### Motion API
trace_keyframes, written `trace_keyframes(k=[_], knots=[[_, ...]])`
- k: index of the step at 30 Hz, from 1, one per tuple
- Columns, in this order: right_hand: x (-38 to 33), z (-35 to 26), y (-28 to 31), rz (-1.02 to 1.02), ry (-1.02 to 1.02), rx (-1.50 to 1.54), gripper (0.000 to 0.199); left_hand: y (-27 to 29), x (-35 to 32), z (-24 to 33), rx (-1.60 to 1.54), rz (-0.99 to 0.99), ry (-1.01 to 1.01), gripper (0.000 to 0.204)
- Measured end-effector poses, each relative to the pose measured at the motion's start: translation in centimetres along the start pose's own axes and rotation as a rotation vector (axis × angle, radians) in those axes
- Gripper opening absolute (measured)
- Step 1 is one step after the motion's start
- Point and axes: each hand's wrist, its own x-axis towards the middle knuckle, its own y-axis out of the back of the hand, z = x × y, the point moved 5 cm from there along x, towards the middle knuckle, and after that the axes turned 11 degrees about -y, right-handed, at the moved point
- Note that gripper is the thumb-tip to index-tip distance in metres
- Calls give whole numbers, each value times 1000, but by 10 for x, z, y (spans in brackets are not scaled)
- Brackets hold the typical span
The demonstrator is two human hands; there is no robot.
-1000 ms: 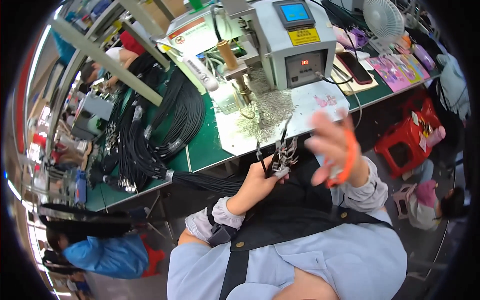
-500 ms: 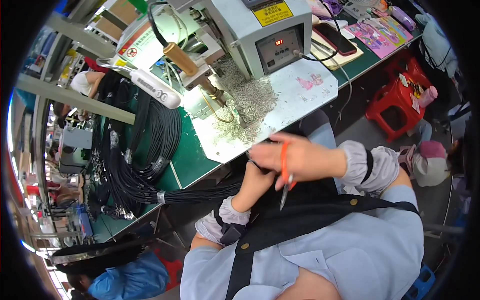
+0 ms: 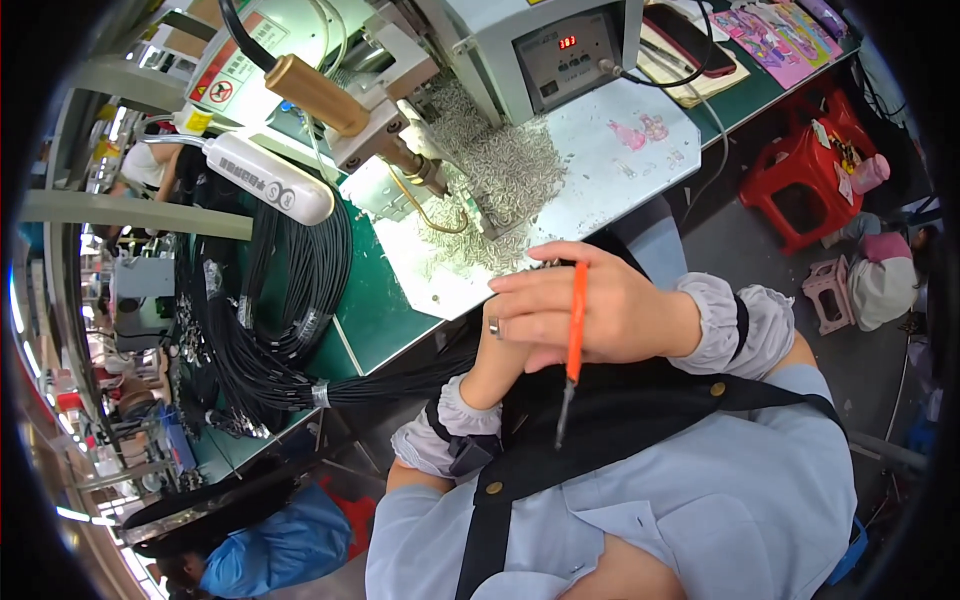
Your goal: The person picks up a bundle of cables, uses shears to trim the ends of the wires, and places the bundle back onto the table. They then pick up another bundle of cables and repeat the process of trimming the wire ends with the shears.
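My right hand (image 3: pixel 615 315) is closed round a slim tool with orange handles (image 3: pixel 576 325), which looks like scissors seen edge-on. Its dark metal tip points down toward my black apron (image 3: pixel 620 400). Under the right hand lies my left hand (image 3: pixel 502 352), its fingers hidden, so what it holds cannot be made out. A small silver piece (image 3: pixel 494 327) shows at the right fingertips. Both hands are just in front of the machine's white work plate (image 3: pixel 640 190). A bundle of black cables (image 3: pixel 400 386) runs along the table edge toward my left wrist.
Small metal pieces (image 3: pixel 515 170) are heaped on the plate beneath the press head (image 3: pixel 415 165). A white lamp (image 3: pixel 270 180) hangs left of it. Coiled black cables (image 3: pixel 315 260) cover the green table. Right of the table stand red stools (image 3: pixel 800 195); people sit on both sides.
My right hand has settled over the left, and the orange-handled tool has turned to a more upright, edge-on angle. The view has shifted slightly.
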Motion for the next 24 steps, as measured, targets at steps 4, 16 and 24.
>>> trace_keyframes(k=[4, 16, 24], knots=[[7, 1, -14, -71, -222, 175, 30, -1, 8, 15, -30, 179, -212, 24], [3, 13, -16, 152, -132, -15, 34, 6, 0, 4, -446, 226, 106, 35], [-2, 27, -7, 160, -340, 165, 36, 9, -5, 18, -801, 253, 234, 32]])
